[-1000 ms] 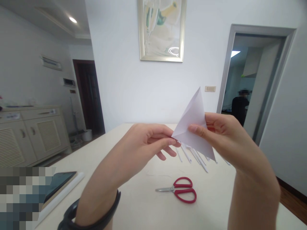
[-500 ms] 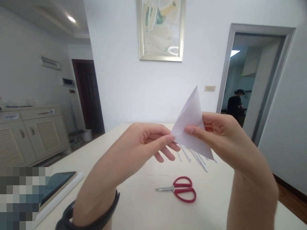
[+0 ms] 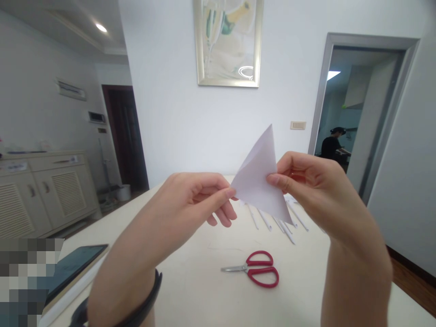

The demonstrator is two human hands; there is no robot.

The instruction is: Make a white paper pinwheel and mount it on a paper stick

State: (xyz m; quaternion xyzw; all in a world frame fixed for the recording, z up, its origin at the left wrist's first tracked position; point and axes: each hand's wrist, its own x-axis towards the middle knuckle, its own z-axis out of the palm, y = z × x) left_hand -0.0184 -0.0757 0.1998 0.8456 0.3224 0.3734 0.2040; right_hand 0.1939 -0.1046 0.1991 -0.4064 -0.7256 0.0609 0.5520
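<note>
A white sheet of paper [image 3: 257, 177], folded or cut to a triangle, is held up above the table. My left hand [image 3: 200, 195] pinches its left corner between thumb and forefinger, with the other fingers loosely curled below. On the right edge, my right hand [image 3: 306, 186] grips the paper with its thumb on the near face; the fingers behind are partly hidden. One point of the paper aims upward, another down to the right. Below the paper lies a pair of scissors [image 3: 247, 269] with red handles, blades pointing left and closed.
Several thin white paper rolls [image 3: 288, 231] lie on the cream table [image 3: 204, 290] behind the paper. A dark-screened device [image 3: 75, 263] rests at the left, near my forearm. Beyond the doorway at the right stands another person [image 3: 332, 145].
Both hands have shifted slightly left with the paper. My right thumb now sits nearer the paper's right edge, showing more of its face. The scissors have stayed put.
</note>
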